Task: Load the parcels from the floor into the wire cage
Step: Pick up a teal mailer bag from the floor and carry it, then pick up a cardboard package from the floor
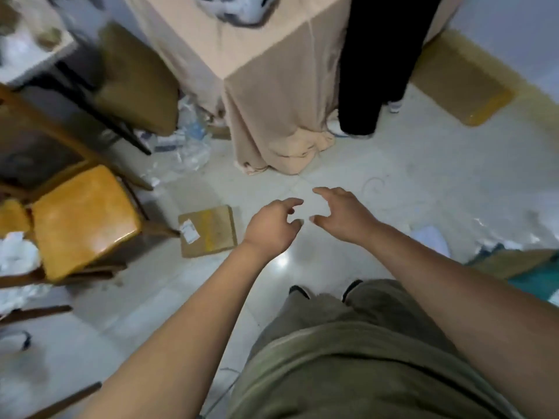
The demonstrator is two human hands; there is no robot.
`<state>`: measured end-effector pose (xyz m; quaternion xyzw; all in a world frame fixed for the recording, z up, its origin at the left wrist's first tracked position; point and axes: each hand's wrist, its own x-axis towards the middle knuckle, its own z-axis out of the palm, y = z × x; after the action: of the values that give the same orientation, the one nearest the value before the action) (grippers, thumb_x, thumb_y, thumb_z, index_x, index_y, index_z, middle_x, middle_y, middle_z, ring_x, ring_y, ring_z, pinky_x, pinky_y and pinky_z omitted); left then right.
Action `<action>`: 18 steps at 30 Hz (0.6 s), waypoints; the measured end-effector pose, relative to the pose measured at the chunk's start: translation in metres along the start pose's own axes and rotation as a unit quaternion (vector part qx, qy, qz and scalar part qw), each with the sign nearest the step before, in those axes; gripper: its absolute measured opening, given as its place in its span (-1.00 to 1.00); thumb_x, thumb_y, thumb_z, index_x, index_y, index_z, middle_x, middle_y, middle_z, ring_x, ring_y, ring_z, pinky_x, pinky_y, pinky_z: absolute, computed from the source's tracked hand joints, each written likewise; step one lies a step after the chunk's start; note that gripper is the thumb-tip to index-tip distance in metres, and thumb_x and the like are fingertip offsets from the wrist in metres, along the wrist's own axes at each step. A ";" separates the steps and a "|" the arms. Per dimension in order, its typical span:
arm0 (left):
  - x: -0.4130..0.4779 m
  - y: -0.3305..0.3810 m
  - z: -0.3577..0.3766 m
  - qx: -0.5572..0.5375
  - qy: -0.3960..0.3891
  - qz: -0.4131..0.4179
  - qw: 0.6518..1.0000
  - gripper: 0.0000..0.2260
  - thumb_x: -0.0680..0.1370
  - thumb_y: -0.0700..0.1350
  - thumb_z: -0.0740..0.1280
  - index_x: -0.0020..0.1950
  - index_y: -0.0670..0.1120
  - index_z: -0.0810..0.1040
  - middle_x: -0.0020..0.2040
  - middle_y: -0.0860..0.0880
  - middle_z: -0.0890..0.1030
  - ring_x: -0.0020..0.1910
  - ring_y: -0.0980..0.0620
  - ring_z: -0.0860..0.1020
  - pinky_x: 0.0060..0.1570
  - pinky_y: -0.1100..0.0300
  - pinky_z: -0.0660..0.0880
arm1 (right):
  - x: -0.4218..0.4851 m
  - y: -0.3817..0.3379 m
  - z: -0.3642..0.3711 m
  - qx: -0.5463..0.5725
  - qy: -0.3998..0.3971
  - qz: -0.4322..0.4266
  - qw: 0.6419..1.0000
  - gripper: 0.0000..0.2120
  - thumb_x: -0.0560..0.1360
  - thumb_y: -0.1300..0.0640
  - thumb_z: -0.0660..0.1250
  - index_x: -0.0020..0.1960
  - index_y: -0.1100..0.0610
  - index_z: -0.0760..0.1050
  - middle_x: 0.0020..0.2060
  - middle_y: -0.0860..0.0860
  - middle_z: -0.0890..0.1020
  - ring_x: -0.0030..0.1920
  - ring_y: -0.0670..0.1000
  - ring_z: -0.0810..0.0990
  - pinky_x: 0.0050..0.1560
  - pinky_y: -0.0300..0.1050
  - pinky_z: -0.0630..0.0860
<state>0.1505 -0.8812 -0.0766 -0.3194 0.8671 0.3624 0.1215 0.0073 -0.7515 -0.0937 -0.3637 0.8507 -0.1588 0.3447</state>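
Observation:
A flat brown cardboard parcel [208,230] with a white label lies on the pale tiled floor, just left of my left hand [273,225]. A second brown parcel [462,86] lies on the floor at the far right, by the wall. My left hand and my right hand [341,214] hover side by side above the floor, fingers loosely curved, holding nothing. Neither hand touches a parcel. No wire cage is in view.
A table draped in a beige cloth [272,86] stands ahead, with a person's black-trousered legs [372,71] beside it. A wooden chair with an orange seat [84,219] is at the left. Crumpled plastic wrapping [184,146] litters the floor near it. More packaging [514,255] sits at the right.

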 end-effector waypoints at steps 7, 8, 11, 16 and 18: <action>-0.079 -0.109 -0.039 -0.127 0.118 -0.196 0.965 -0.61 0.63 0.04 0.35 0.46 0.11 0.49 0.26 0.03 0.63 0.19 0.01 0.58 0.08 0.19 0.45 | 0.047 -0.123 0.055 -0.079 -0.149 -0.108 0.980 -0.32 0.51 -0.14 0.42 0.57 -0.04 0.29 0.39 0.13 0.48 0.39 0.12 0.47 0.36 -0.01 0.43; -0.086 -0.120 -0.039 -0.141 0.127 -0.219 0.957 -0.62 0.63 0.05 0.34 0.46 0.11 0.49 0.26 0.03 0.63 0.20 0.01 0.58 0.10 0.17 0.47 | 0.053 -0.136 0.064 -0.091 -0.170 -0.119 0.974 -0.31 0.51 -0.15 0.42 0.57 -0.05 0.29 0.40 0.12 0.48 0.39 0.12 0.47 0.34 -0.03 0.42; -0.100 -0.148 -0.034 -0.171 0.141 -0.274 0.936 -0.63 0.63 0.05 0.34 0.45 0.12 0.51 0.28 0.02 0.62 0.22 -0.01 0.58 0.17 0.10 0.51 | 0.072 -0.165 0.089 -0.124 -0.223 -0.147 0.956 -0.31 0.51 -0.14 0.42 0.57 -0.05 0.28 0.39 0.12 0.49 0.39 0.11 0.47 0.31 -0.05 0.42; -0.097 -0.192 -0.028 -0.229 0.142 -0.359 0.894 -0.59 0.64 0.02 0.33 0.50 0.16 0.46 0.33 0.00 0.58 0.27 -0.04 0.56 0.09 0.00 0.61 | 0.115 -0.191 0.119 -0.163 -0.301 -0.178 0.923 -0.31 0.55 -0.07 0.40 0.60 -0.03 0.23 0.45 0.12 0.42 0.41 0.14 0.45 0.32 -0.03 0.41; -0.090 -0.207 -0.024 -0.247 0.151 -0.385 0.876 -0.61 0.65 -0.01 0.32 0.49 0.16 0.49 0.36 -0.01 0.57 0.28 -0.04 0.57 0.25 0.05 0.53 | 0.137 -0.196 0.128 -0.186 -0.331 -0.184 0.907 -0.28 0.55 -0.07 0.40 0.62 -0.04 0.19 0.47 0.13 0.39 0.41 0.16 0.43 0.34 0.00 0.42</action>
<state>0.3534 -0.9669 -0.1337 -0.6986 0.5657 0.4365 0.0363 0.1287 -0.9881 -0.1475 -0.6026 0.6198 0.0718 0.4975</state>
